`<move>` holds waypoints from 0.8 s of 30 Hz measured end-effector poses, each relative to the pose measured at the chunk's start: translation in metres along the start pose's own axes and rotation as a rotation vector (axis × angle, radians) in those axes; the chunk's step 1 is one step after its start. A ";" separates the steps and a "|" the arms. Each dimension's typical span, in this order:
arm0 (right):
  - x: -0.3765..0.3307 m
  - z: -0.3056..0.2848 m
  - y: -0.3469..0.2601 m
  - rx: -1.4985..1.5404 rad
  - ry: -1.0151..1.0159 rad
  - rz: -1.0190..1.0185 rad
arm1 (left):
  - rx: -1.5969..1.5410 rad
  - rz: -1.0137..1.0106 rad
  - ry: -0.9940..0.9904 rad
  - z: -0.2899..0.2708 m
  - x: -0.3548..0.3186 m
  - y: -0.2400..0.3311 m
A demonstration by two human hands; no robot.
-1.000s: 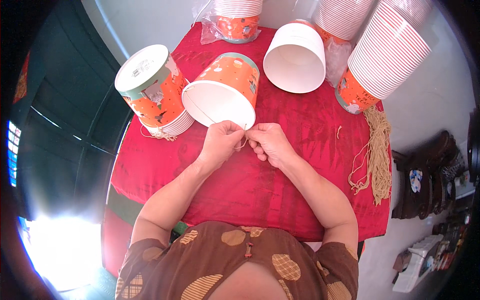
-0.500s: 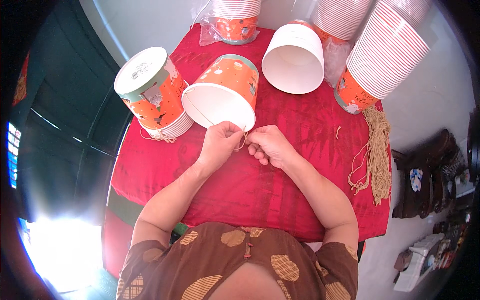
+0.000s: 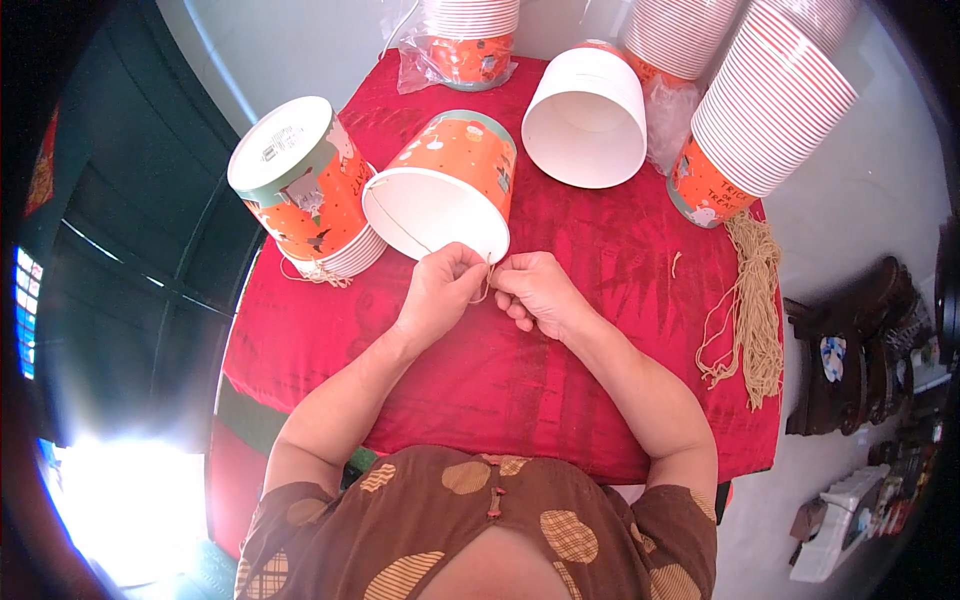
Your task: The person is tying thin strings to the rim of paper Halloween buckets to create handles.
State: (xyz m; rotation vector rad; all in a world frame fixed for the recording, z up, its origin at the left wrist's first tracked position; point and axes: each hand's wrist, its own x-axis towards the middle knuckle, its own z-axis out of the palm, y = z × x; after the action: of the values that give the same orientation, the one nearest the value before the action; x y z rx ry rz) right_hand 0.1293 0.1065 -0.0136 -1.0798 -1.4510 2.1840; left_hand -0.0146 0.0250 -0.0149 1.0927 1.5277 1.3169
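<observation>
An orange paper bucket (image 3: 462, 150) with a white inside lies tipped on its side, its mouth facing me. A thin tan string (image 3: 405, 226) runs across that mouth to the near rim. There my left hand (image 3: 440, 290) pinches the string between thumb and fingers. Close beside it, my right hand (image 3: 540, 292) is closed on the same string, its other fingers curled. A small loop hangs between the two hands; whether it is knotted I cannot tell. Left of this bucket stands a stack of upside-down orange buckets (image 3: 310, 200), with string around the lowest rims.
A hank of tan strings (image 3: 756, 310) hangs along the table's right side, by a leaning stack of buckets (image 3: 765, 110). A white-mouthed bucket (image 3: 585, 130) lies at the back. More stacks in plastic (image 3: 470, 50) stand behind. The red tablecloth (image 3: 480, 400) covers the table; a string scrap (image 3: 676, 263) lies on it.
Almost nothing differs. Both hands stay at the near rim with the string, and the fingers have shifted only very slightly.
</observation>
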 end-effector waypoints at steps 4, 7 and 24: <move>0.000 0.000 0.000 0.007 0.006 0.003 | 0.021 -0.019 0.006 0.000 -0.002 0.006; 0.000 0.000 -0.001 0.025 0.008 -0.008 | 0.021 -0.014 0.004 0.000 -0.001 0.005; 0.001 0.002 0.001 0.011 0.000 -0.032 | 0.018 0.015 0.004 0.001 0.002 -0.007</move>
State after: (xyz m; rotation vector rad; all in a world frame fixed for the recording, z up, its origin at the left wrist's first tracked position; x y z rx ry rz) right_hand 0.1276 0.1053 -0.0140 -1.0457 -1.4450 2.1668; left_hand -0.0150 0.0269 -0.0216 1.1152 1.5399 1.3186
